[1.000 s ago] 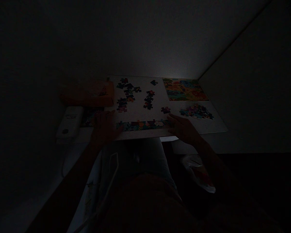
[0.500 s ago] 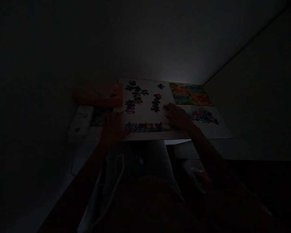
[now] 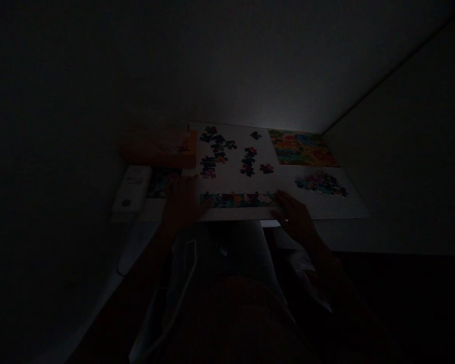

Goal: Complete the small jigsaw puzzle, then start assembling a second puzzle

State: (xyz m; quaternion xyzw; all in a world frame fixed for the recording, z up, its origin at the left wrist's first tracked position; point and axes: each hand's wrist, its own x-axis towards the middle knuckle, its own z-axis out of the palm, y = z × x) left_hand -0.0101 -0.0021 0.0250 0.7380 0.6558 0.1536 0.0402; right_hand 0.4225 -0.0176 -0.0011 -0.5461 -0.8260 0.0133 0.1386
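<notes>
In dim light, a strip of joined puzzle pieces (image 3: 237, 200) lies along the near edge of a white table (image 3: 231, 215). My left hand (image 3: 182, 202) rests with spread fingers at the strip's left end, its thumb near the end piece. At the right end is my right hand (image 3: 292, 212), fingers apart, fingertips touching or close to the strip. Farther back lie several dark loose pieces (image 3: 219, 144), a short column of pieces (image 3: 247, 161), a single piece (image 3: 256, 135) and another piece (image 3: 266, 168).
A heap of pieces (image 3: 321, 184) lies at the right, below a colourful picture sheet (image 3: 303, 147). At the left are an orange box (image 3: 163, 155) with clear plastic, a white device (image 3: 132, 189) and a dark picture card (image 3: 163, 182).
My right hand has moved down from the loose piece to the strip's right end, leaving that piece uncovered. My left hand stays by the strip. The view has shifted slightly.
</notes>
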